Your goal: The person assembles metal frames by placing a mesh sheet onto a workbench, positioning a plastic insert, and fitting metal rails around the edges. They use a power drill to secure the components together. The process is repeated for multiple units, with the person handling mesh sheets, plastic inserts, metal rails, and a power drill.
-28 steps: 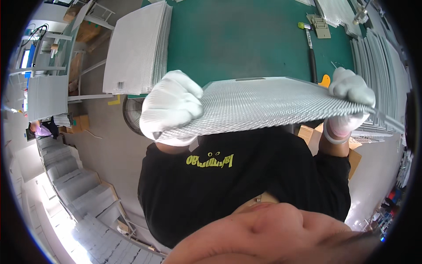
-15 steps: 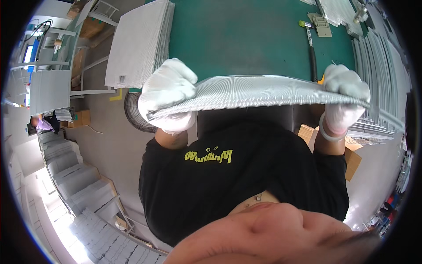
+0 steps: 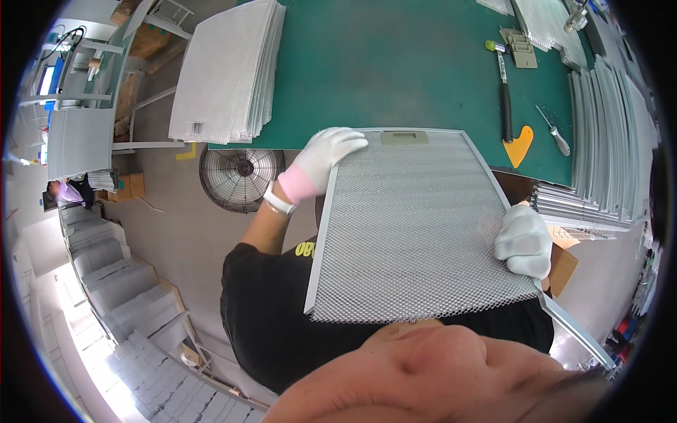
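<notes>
A metal mesh filter panel point(image 3: 416, 225) is tilted up in front of my chest, its far end by the table's near edge. Aluminium rails line its left, far and right sides; the near mesh edge is bare. Set into the far rail is a beige latch plate point(image 3: 404, 138). My white-gloved left hand point(image 3: 326, 158) grips the far left corner, fingers over the rail. At the right side, my right hand point(image 3: 523, 241) is closed round the panel's edge, its fingers folded on the mesh. Past that hand, a loose-ended rail point(image 3: 578, 331) juts out beyond the near right corner.
On the green table point(image 3: 381, 63) lie a hammer point(image 3: 505, 99), a yellow scraper point(image 3: 519, 146), a screwdriver point(image 3: 558, 137) and beige plates point(image 3: 520, 49). Mesh sheets point(image 3: 218, 77) are stacked at left; metal frames point(image 3: 606, 141) stand at right. A floor fan point(image 3: 243, 180) is below the table's left edge.
The panel was held nearly edge-on between both fists; now its mesh face shows. My left hand has moved to the far corner, my right hand nearer along the right side.
</notes>
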Tool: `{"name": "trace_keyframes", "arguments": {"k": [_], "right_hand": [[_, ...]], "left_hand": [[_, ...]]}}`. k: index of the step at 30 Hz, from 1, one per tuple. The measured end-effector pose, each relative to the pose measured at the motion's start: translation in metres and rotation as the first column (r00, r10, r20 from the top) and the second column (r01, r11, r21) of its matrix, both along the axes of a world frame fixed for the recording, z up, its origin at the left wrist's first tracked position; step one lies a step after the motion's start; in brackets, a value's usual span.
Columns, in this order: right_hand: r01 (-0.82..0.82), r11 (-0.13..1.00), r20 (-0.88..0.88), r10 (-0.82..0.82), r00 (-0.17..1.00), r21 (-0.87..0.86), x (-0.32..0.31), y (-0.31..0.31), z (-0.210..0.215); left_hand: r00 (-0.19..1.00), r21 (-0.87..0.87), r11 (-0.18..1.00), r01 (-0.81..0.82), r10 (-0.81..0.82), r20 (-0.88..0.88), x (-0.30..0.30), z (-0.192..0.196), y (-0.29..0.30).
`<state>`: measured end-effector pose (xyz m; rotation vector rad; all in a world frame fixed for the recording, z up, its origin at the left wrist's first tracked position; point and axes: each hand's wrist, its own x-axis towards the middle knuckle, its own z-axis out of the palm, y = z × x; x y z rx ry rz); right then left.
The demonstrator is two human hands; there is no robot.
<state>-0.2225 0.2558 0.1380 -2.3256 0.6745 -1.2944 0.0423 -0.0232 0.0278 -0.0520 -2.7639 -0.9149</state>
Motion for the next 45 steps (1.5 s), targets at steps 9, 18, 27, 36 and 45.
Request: {"name": "trace_keyframes", "arguments": {"k": [9,18,27,36,45], "right_hand": [[0.069,0.997,0.004,-0.069,0.998,0.039,0.004,0.013,-0.005],[0.107,0.993,0.007,-0.108,0.994,0.057,0.010,0.018,-0.010],[0.186,0.982,0.042,-0.186,0.982,0.010,0.011,0.019,-0.011],[0.570,0.817,0.340,-0.513,0.788,-0.088,0.016,-0.004,-0.015],[0.736,0.620,0.550,-0.727,0.410,0.271,-0.026,-0.059,-0.001]], "left_hand": [[0.986,-0.165,0.985,0.039,-0.011,0.169,-0.020,-0.006,-0.024],[0.967,0.024,0.979,0.202,-0.203,0.154,-0.073,0.016,-0.054],[0.693,-0.248,0.874,0.419,-0.131,0.709,-0.144,0.027,-0.020],[0.897,0.452,0.859,0.242,-0.375,0.232,-0.072,0.112,-0.064],[0.534,0.416,0.908,0.050,0.328,-0.779,-0.043,0.106,-0.002]]}}
